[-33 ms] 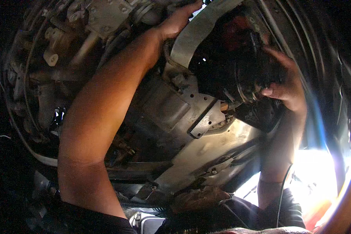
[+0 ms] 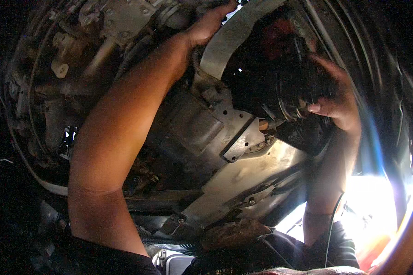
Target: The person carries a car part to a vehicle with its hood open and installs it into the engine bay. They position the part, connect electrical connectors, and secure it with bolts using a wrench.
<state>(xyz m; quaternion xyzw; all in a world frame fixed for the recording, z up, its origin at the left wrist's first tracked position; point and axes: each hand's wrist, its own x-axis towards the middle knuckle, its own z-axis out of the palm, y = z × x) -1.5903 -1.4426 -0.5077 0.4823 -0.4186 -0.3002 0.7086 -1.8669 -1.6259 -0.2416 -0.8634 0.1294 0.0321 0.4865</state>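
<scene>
Up at eleven o'clock, the left hand (image 2: pixel 209 24) lies flat and open-fingered against the grimy engine casing (image 2: pixel 124 18), just beside a curved grey metal bracket (image 2: pixel 234 36). Over at two o'clock, the right hand (image 2: pixel 337 98) curls round a dark cylindrical part (image 2: pixel 280 87), which sits at its nine o'clock side, fingers gripping its ribbed end.

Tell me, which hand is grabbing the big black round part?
The right hand: its fingers curl around the black round part. The left hand reaches higher, onto grey metal.
</scene>
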